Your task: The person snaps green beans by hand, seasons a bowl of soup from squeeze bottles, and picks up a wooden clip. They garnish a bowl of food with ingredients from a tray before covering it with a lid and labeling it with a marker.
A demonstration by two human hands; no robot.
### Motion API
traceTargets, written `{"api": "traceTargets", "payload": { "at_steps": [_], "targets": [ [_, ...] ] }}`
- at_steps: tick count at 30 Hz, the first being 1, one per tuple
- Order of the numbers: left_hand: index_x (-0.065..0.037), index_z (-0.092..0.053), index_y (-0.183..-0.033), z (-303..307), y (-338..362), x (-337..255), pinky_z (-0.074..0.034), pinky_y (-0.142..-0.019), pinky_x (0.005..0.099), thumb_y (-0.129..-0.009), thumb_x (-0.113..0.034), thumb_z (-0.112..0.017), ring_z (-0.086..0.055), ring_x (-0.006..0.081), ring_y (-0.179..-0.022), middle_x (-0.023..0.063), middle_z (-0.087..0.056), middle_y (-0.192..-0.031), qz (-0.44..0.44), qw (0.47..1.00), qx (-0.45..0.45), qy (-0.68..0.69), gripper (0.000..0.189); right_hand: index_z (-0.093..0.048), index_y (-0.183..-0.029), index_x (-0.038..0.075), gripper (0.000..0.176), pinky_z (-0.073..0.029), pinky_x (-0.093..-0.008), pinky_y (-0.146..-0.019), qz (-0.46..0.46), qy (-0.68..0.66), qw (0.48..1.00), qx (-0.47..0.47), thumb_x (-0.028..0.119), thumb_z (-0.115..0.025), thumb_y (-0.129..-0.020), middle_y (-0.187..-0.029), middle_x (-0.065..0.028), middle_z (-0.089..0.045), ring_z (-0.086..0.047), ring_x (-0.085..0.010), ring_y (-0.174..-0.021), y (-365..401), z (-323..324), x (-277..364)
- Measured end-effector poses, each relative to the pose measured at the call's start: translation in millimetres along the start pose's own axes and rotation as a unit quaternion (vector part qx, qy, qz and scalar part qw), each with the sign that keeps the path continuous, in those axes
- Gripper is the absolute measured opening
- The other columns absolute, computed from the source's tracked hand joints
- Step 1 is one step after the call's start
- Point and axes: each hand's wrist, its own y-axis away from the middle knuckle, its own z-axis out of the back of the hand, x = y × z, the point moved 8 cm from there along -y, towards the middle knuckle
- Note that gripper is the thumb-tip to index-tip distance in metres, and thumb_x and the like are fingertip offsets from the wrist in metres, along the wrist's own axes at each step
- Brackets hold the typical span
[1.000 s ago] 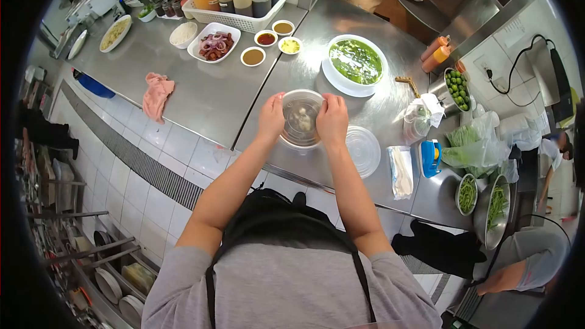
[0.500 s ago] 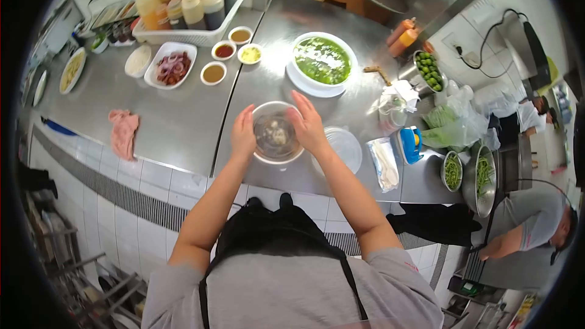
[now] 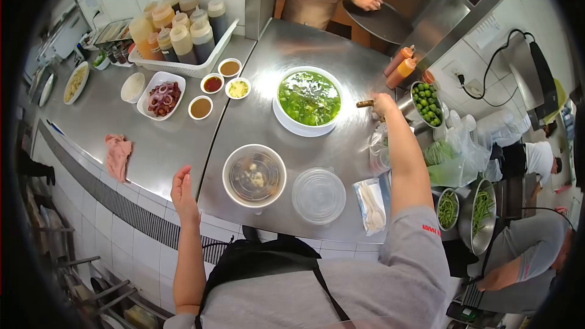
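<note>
My right hand (image 3: 384,105) is closed around a short brown, handle-like object (image 3: 364,103), whose end sticks out to the left toward the bowl of green soup (image 3: 309,97). My left hand (image 3: 182,190) hangs at the counter's front edge with fingers stretched out and nothing in it. To its right stands a round white tub (image 3: 281,192) with what looks like a clear cover over pale pieces inside. A loose clear lid (image 3: 319,195) lies beside the tub. The soup bowl rests on a white plate (image 3: 298,129) farther back.
Squeeze bottles (image 3: 181,42) fill a white basket at the back left. Nearby are small sauce cups (image 3: 200,108), a dish of meat and onion (image 3: 164,99) and a pink cloth (image 3: 117,155). Limes (image 3: 426,103) and green beans (image 3: 448,210) stand right. A co-worker's hand (image 3: 365,0) touches a tray.
Both hands have left the tub. My right hand has reached to the back right and taken hold of the brown object; my left has drawn away left. The co-worker's hand has moved onto the tray.
</note>
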Motion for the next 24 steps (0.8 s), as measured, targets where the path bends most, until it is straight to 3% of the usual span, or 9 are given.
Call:
{"api": "traceTargets", "payload": {
  "at_steps": [5, 7, 9, 12, 15, 17, 20, 23, 24],
  "targets": [
    [0.000, -0.052, -0.105, 13, 17, 7, -0.032, -0.091, 0.0253, -0.089, -0.013, -0.043, -0.046, 0.0115, -0.099, 0.0051, -0.053, -0.103, 0.018, 0.999, -0.046, 0.020, 0.023, -0.066, -0.085, 0.006, 0.022, -0.048, -0.0332, -0.073, 0.003, 0.067, 0.998, -0.010, 0.008, -0.064, -0.063, -0.078, -0.0143, -0.063, -0.062, -0.0274, -0.075, -6, -12, -17],
    [0.001, -0.052, -0.105, 13, 20, 1, -0.032, -0.090, 0.0248, -0.088, -0.012, -0.043, -0.046, 0.0111, -0.099, 0.0052, -0.053, -0.103, 0.018, 0.998, -0.058, 0.029, 0.023, -0.066, -0.078, 0.005, 0.015, -0.050, -0.0309, -0.061, 0.021, -0.026, 0.998, -0.051, 0.007, -0.065, -0.063, -0.069, -0.0111, -0.064, -0.063, -0.0206, -0.064, -13, 11, -19],
    [0.000, -0.052, -0.105, 1, 20, -11, -0.033, -0.086, 0.0227, -0.087, -0.010, -0.045, -0.045, 0.0096, -0.095, 0.0048, -0.053, -0.103, -0.012, 0.998, -0.037, 0.039, 0.022, -0.066, -0.072, 0.003, 0.010, -0.049, -0.0240, -0.048, -0.093, -0.320, 0.943, 0.015, 0.001, -0.062, -0.064, -0.058, -0.0071, -0.060, -0.058, -0.0110, -0.051, -11, 39, -13],
    [-0.001, -0.053, -0.104, -22, 21, -29, -0.034, -0.083, 0.0214, -0.086, -0.009, -0.047, -0.045, 0.0084, -0.092, 0.0044, -0.052, -0.104, -0.029, 0.999, 0.000, 0.025, 0.021, -0.066, -0.070, 0.002, 0.009, -0.050, -0.0243, -0.050, -0.031, -0.139, 0.988, 0.056, 0.001, -0.061, -0.063, -0.059, -0.0087, -0.061, -0.058, -0.0115, -0.052, 3, 72, 23],
    [-0.001, -0.053, -0.104, -46, 26, -46, -0.034, -0.081, 0.0212, -0.085, -0.009, -0.048, -0.044, 0.0085, -0.089, 0.0048, -0.052, -0.105, -0.053, 0.997, 0.033, 0.033, 0.021, -0.064, -0.067, 0.002, 0.005, -0.048, -0.0259, -0.047, -0.090, -0.025, 0.983, 0.158, 0.004, -0.060, -0.064, -0.058, -0.0095, -0.060, -0.057, -0.0130, -0.049, 21, 57, -2],
    [-0.001, -0.053, -0.104, -52, 30, -51, -0.034, -0.083, 0.0221, -0.085, -0.008, -0.048, -0.045, 0.0093, -0.092, 0.0053, -0.052, -0.106, -0.059, 0.996, 0.046, 0.040, 0.021, -0.065, -0.065, 0.003, 0.008, -0.050, -0.0299, -0.054, 0.098, 0.076, 0.992, -0.001, 0.010, -0.063, -0.060, -0.060, -0.0111, -0.061, -0.060, -0.0146, -0.052, 12, 67, 13],
    [0.000, -0.053, -0.104, -56, 30, -52, -0.034, -0.086, 0.0240, -0.085, -0.008, -0.047, -0.046, 0.0110, -0.097, 0.0063, -0.052, -0.108, -0.062, 0.995, 0.052, 0.051, 0.022, -0.056, -0.068, 0.004, 0.010, -0.050, -0.0307, -0.056, -0.085, -0.267, 0.958, 0.067, 0.014, -0.059, -0.068, -0.064, -0.0074, -0.059, -0.061, -0.0166, -0.064, 11, 59, 11],
    [0.001, -0.052, -0.104, -56, 32, -51, -0.033, -0.090, 0.0259, -0.085, -0.008, -0.047, -0.046, 0.0127, -0.101, 0.0068, -0.052, -0.108, -0.045, 0.996, 0.046, 0.064, 0.022, -0.050, -0.068, 0.008, 0.006, -0.050, -0.0296, -0.054, -0.148, -0.642, 0.751, 0.049, 0.011, -0.053, -0.072, -0.068, -0.0028, -0.056, -0.058, -0.0174, -0.060, 20, 50, 27],
    [0.001, -0.052, -0.105, -54, 35, -50, -0.033, -0.092, 0.0267, -0.085, -0.007, -0.047, -0.046, 0.0134, -0.104, 0.0069, -0.052, -0.108, -0.039, 0.996, 0.042, 0.071, 0.022, -0.051, -0.065, 0.007, 0.009, -0.049, -0.0276, -0.053, -0.130, -0.645, 0.752, 0.035, 0.012, -0.051, -0.072, -0.060, -0.0006, -0.052, -0.059, -0.0166, -0.058, 23, 51, 30]
  ]
}}
